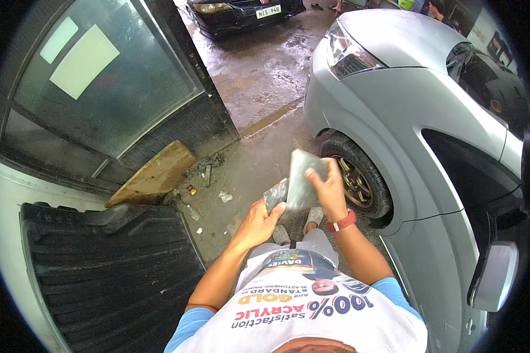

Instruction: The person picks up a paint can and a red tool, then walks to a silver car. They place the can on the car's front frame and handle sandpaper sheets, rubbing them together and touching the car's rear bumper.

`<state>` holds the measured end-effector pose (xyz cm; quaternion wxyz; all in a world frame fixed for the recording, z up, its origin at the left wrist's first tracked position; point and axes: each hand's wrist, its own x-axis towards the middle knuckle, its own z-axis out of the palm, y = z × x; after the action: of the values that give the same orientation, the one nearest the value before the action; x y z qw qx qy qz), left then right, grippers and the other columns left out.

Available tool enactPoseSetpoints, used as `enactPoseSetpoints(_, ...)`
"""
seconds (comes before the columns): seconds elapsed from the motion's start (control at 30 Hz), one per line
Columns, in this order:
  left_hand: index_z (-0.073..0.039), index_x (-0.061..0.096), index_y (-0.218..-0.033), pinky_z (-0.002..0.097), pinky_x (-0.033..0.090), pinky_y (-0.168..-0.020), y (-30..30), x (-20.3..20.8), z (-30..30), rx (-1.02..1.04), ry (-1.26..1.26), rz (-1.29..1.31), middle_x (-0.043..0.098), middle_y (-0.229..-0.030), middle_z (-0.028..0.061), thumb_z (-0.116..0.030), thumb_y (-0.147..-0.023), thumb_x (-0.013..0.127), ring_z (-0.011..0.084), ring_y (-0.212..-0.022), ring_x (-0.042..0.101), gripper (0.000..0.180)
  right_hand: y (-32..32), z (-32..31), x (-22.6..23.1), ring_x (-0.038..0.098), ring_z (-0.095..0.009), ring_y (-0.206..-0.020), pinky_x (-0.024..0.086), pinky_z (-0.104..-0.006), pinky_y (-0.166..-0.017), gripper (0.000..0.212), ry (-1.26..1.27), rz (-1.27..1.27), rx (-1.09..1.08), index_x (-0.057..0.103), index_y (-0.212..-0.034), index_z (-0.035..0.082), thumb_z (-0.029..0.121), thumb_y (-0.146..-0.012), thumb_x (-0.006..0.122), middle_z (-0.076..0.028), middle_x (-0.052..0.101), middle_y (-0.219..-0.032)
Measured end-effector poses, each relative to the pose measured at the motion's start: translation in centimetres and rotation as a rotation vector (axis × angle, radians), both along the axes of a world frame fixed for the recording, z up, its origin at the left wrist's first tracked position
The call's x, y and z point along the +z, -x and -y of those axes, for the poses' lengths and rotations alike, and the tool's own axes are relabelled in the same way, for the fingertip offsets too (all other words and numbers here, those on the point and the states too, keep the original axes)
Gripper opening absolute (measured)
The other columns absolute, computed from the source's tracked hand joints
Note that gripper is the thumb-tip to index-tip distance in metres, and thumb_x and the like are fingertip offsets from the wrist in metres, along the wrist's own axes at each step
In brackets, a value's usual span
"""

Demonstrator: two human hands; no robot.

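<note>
My right hand (330, 191) grips a grey, smeared flat rectangular plate (300, 176), with the thumb lying across its face. In my left hand (258, 223) is a smaller grey flat piece (275, 196), pinched between thumb and fingers. The two pieces meet or overlap in front of my body; whether they touch is hard to tell. What each is made of does not show clearly. A red watch (343, 220) circles my right wrist.
A silver car (406, 106) stands close on my right, its front wheel (356, 179) beside my right hand. To the left are a black ribbed panel (112, 276), a wooden board (153, 173) and a glazed door (112, 76). Litter, including a clear bottle (193, 213), lies on the floor. A black car (241, 17) is parked ahead.
</note>
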<state>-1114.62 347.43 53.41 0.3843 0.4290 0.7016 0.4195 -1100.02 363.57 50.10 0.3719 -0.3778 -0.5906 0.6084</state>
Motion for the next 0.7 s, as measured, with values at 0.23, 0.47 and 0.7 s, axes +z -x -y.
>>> enactPoseSetpoints(0.23,0.001,0.068,-0.14,0.0466,0.058,-0.095,-0.6,0.0,-0.5,0.097,-0.027,-0.119,0.08,-0.115,0.0246,-0.023,-0.108,0.069,0.0405,-0.106,0.078,0.04,0.7,1.9,1.0,0.06,-0.012,-0.1,0.052,-0.0322,-0.088,0.035,0.02,0.031,0.092,0.056,-0.121,0.006,0.013,-0.097,0.081,-0.003,0.065,-0.105)
enactPoseSetpoints(0.47,0.0,0.071,-0.127,0.0477,0.057,-0.088,0.8,0.0,0.6,-0.059,0.075,-0.021,0.08,-0.104,0.021,-0.024,-0.105,0.074,0.034,-0.094,0.077,0.033,-0.8,1.6,2.7,0.065,-0.013,-0.09,0.054,-0.0352,-0.08,0.038,-0.203,0.115,0.301,0.057,-0.123,0.006,0.018,-0.098,0.082,-0.008,0.071,-0.096)
enactPoseSetpoints(0.7,-0.002,0.073,-0.128,0.0426,0.057,-0.092,1.1,-1.7,1.8,-0.134,0.099,0.264,0.08,-0.11,0.01,-0.031,-0.105,0.076,0.0193,-0.102,0.072,0.037,-0.7,1.3,3.0,0.068,-0.018,-0.078,0.054,-0.038,-0.076,0.043,-0.302,0.215,0.505,0.059,-0.127,0.004,0.021,-0.096,0.083,-0.013,0.07,-0.09)
